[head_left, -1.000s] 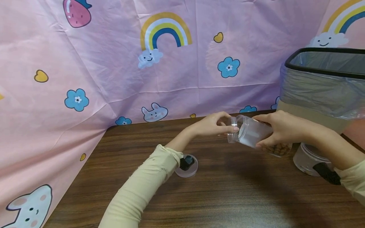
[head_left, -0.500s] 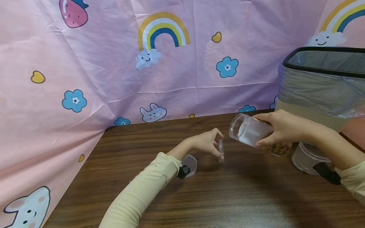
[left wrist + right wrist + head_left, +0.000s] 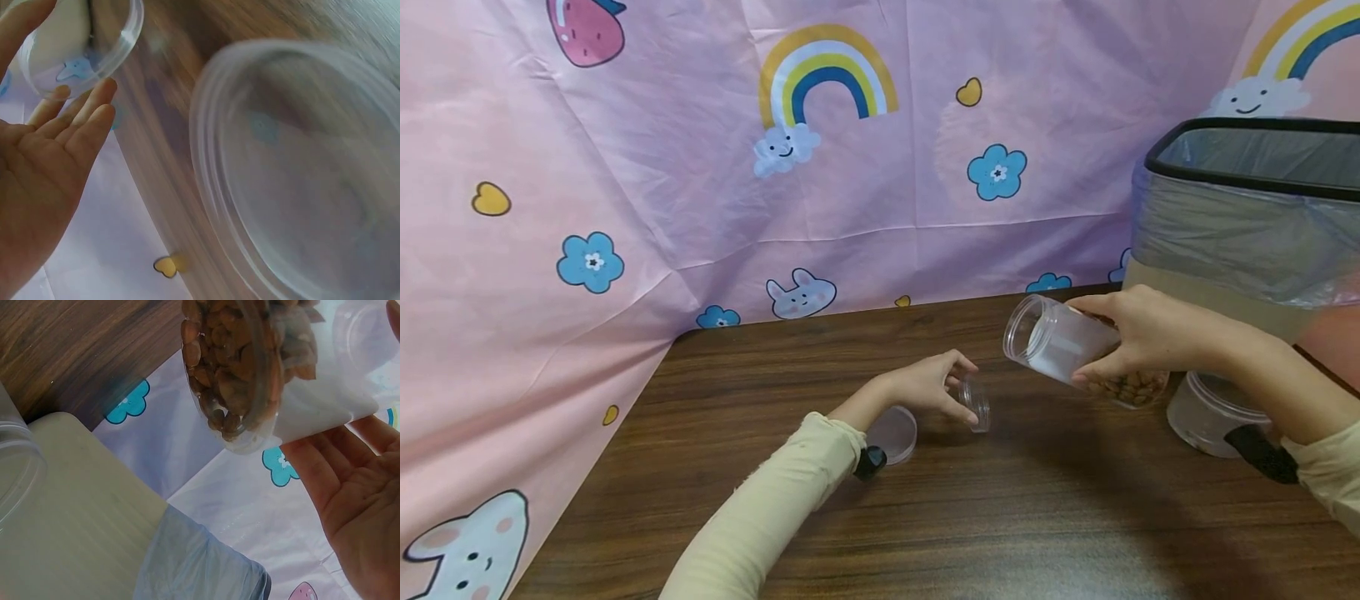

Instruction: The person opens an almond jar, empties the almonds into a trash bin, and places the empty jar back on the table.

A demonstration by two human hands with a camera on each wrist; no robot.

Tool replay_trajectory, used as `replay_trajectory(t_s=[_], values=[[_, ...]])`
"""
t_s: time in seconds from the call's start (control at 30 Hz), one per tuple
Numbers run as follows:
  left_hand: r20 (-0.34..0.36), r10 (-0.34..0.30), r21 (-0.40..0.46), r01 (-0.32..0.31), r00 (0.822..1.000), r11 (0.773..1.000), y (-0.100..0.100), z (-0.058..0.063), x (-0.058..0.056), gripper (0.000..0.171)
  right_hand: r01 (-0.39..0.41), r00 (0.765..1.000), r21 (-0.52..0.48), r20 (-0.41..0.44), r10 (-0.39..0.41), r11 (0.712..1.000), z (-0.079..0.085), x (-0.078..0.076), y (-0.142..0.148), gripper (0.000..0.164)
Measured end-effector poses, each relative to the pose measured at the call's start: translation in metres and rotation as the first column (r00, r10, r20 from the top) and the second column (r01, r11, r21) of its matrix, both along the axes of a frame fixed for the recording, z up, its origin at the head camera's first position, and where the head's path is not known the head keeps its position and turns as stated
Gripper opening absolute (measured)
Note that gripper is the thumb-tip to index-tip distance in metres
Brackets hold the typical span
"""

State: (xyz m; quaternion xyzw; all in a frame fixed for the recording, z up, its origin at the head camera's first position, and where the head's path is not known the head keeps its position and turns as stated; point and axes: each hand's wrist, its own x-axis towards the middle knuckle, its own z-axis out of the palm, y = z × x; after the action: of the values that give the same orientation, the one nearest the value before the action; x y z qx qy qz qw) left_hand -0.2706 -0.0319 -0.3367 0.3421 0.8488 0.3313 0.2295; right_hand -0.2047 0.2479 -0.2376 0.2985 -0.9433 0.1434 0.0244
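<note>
My left hand (image 3: 928,387) holds a clear round lid (image 3: 977,406) by its rim, thumb on one side and fingers on the other, tilted low over the table. The left wrist view shows the same lid (image 3: 122,47) between thumb and fingertips. My right hand (image 3: 1138,333) grips a clear jar (image 3: 1067,342) with a white label. It leans over, its uncovered mouth facing left. Brown nuts that look like almonds (image 3: 234,369) lie in its lower end. Near my left wrist, a second clear round lid (image 3: 895,433) lies on the table, partly hidden by the arm.
Another clear jar (image 3: 1206,417) stands under my right wrist, which partly hides it. Behind it at the right is a beige bin (image 3: 1210,287) lined with a translucent bag and topped by a black rim. A patterned cloth (image 3: 850,200) hangs behind the wooden table (image 3: 1000,517).
My left hand has pulled the lid away from the jar's mouth, moving left and down toward the table. The right hand keeps the jar in nearly the same place and tilt.
</note>
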Motion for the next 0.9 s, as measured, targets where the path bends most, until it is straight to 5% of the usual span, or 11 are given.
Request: replay_trajectory(t_s=[0.53,0.9], values=[[-0.173,-0.067,-0.257,0.020,0.983,0.966,-0.019,-0.003,0.001,0.066,0.012,1.000,0.007,-0.008,-0.012,1.000,-0.001,0.006,-0.002,0.084],[-0.258,-0.143,-0.423,0.021,0.956,0.906,-0.010,-0.003,0.008,0.064,0.022,1.000,-0.009,0.009,-0.022,1.000,-0.001,0.011,-0.004,0.086]])
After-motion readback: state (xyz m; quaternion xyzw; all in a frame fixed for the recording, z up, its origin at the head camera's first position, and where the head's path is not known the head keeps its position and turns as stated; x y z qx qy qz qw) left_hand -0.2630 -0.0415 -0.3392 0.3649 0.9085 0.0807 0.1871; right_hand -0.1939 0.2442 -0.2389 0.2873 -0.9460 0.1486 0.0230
